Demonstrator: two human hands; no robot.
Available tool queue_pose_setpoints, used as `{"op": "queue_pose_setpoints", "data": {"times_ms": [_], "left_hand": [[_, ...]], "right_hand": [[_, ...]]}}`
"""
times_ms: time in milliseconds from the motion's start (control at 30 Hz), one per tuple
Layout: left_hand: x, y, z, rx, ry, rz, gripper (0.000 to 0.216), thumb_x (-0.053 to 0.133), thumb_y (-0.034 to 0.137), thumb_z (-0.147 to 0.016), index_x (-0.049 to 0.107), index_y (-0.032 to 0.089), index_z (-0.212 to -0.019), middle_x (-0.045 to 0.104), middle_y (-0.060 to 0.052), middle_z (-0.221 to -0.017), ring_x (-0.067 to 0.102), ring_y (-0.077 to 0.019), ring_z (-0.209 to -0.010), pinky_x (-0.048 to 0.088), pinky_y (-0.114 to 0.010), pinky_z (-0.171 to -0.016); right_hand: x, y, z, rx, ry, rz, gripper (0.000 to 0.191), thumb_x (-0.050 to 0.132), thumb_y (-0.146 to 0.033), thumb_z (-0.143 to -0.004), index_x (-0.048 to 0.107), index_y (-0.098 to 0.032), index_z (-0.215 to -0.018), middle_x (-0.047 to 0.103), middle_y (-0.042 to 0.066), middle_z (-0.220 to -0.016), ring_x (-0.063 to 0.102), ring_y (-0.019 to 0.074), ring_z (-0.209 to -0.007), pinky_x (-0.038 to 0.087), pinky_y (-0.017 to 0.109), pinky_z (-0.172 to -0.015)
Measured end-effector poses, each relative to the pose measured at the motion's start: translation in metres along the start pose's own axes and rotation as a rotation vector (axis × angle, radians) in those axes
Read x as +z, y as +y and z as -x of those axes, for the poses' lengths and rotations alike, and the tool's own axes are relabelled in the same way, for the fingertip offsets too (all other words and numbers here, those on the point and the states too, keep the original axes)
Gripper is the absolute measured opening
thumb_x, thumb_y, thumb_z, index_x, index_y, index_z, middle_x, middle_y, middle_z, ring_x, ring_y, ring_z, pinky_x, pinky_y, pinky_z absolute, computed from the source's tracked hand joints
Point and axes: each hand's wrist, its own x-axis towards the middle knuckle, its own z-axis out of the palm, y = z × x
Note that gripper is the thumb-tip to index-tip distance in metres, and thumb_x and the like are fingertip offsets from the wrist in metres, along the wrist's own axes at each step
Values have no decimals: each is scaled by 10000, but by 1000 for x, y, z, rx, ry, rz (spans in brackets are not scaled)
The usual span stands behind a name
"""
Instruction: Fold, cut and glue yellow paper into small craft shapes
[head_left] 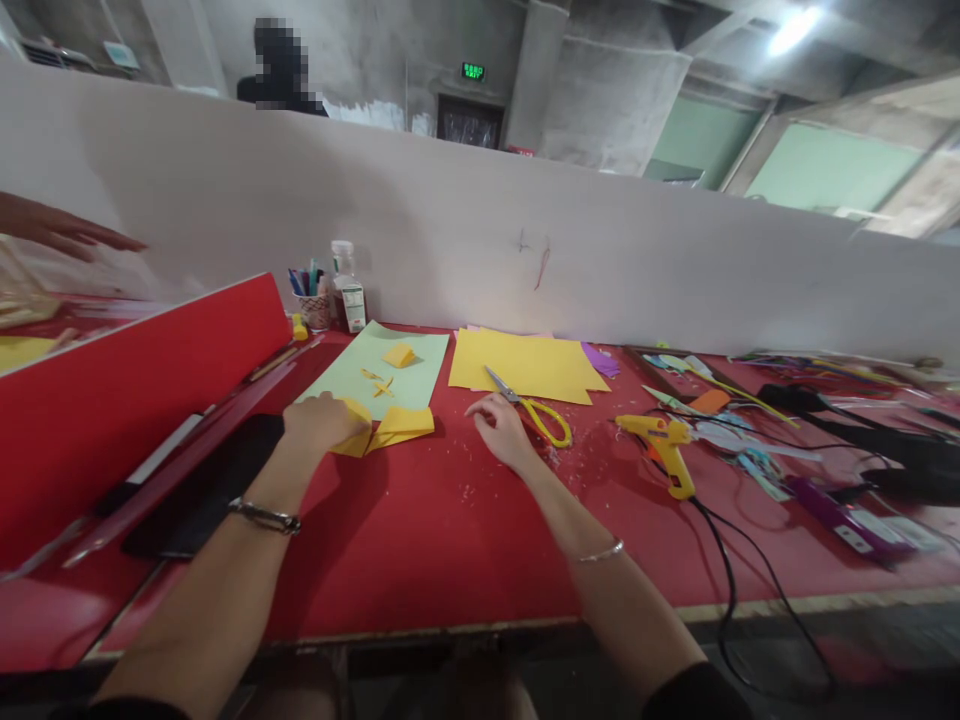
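Note:
My left hand [324, 422] is closed over a piece of folded yellow paper [349, 446] at the near edge of a pale green sheet [420, 365]. Its fingertips are partly hidden. Just right of it lies another folded yellow paper piece [405, 424]. My right hand [501, 428] rests over the red tabletop, fingers loosely bent and apart, holding nothing. Beside it lie scissors with yellow handles [551, 422], blades pointing to the back left. A small folded yellow piece [400, 355] and thin yellow paper strips [381, 385] lie on the green sheet.
Yellow sheets [525, 362] lie at the back. At right are a yellow glue gun [660, 445] with a trailing cord, paper scraps and a purple power strip [851, 520]. At left are a black phone-like slab [206, 490], a red board [150, 400], a pen cup [313, 303] and another person's hand [67, 230].

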Motion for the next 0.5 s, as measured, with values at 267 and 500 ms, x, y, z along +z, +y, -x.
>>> {"op": "queue_pose_setpoints", "data": {"times_ms": [267, 500], "left_hand": [[4, -5, -5, 17, 20, -43, 750, 394, 652, -588, 533, 86, -1060, 513, -235, -1102, 481, -349, -1003, 385, -385, -762], [3, -7, -7, 36, 29, -55, 699, 390, 658, -574, 591, 123, -977, 555, -227, -1051, 508, -349, -958, 361, -403, -755]], "right_hand": [[1, 2, 1, 8, -16, 18, 193, 409, -64, -659, 563, -180, -645, 460, -1, -696, 473, 107, -626, 400, 244, -582], [1, 0, 0, 46, -50, 24, 196, 409, -62, -663, 566, -177, -640, 457, 2, -699, 480, 111, -638, 407, 252, -600]]}}
